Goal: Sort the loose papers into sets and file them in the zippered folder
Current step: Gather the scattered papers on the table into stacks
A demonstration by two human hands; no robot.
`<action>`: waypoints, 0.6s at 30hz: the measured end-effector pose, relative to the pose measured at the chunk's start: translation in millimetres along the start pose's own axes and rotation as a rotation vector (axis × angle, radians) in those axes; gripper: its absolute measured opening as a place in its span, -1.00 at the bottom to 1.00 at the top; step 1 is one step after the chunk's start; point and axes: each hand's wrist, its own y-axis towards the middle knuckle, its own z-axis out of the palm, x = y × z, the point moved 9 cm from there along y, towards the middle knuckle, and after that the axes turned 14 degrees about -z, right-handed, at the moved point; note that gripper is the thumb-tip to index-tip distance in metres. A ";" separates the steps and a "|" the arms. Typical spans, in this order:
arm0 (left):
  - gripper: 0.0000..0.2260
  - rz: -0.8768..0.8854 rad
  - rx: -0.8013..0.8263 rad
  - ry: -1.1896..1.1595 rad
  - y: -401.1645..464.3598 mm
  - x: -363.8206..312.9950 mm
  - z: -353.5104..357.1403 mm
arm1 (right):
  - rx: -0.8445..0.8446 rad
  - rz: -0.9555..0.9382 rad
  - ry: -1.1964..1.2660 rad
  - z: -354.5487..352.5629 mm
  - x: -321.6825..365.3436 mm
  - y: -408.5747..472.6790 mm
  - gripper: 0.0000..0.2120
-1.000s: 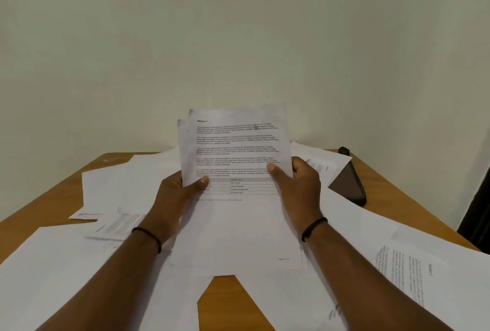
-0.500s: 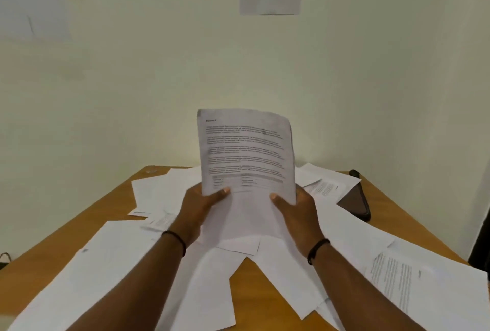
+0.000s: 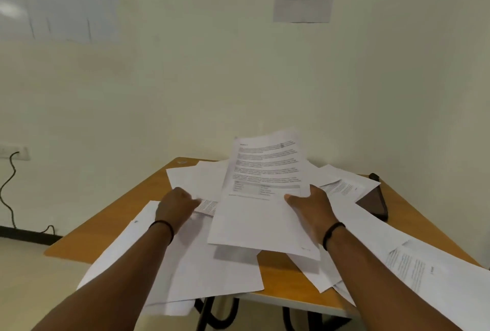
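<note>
The right hand (image 3: 313,203) pinches a printed sheet (image 3: 265,187) at its right edge, about halfway up the page, thumb on the printed face and fingers hidden behind. The sheet leans away from the camera, its long axis running from the near edge of the table (image 3: 127,211) up toward the wall (image 3: 238,79), heading at the far end. At least one more page seems to lie behind it, though how many the pinch holds cannot be told.

The left hand (image 3: 176,204) is off this sheet and sits just to its left, knuckles up, fingers curled over a slip of print (image 3: 208,206) that juts from the loose papers (image 3: 201,264). It looks like a pinch on that slip, though the fingertips are out of sight.

More loose papers fan out beneath both forearms, covering most of the table and overhanging its near edge. The folder (image 3: 375,203), dark and lying flat, rests at the far right corner, half buried under pages, beyond and to the right of the right hand. Its long axis runs roughly front to back, and a small dark object (image 3: 373,177) sits at its far end.

Sorting appears to be at an early stage, with no finished sets visible. The right hand is plainly the nearer one to the folder, so any filing move would likely go outward from that side, while the left gathers from the pile.
</note>
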 end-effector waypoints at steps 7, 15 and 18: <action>-0.35 -0.270 -0.206 0.610 6.9 77.5 -62.8 | 0.196 0.139 0.044 71.8 -29.5 -18.7 -0.72; -0.23 -0.385 -0.063 0.475 21.2 101.1 -72.2 | 0.238 0.199 -0.062 105.9 -54.8 -31.6 -0.77; -0.39 -0.337 -0.009 0.410 25.2 97.1 -65.8 | 0.250 0.226 -0.091 108.3 -68.3 -35.6 -0.77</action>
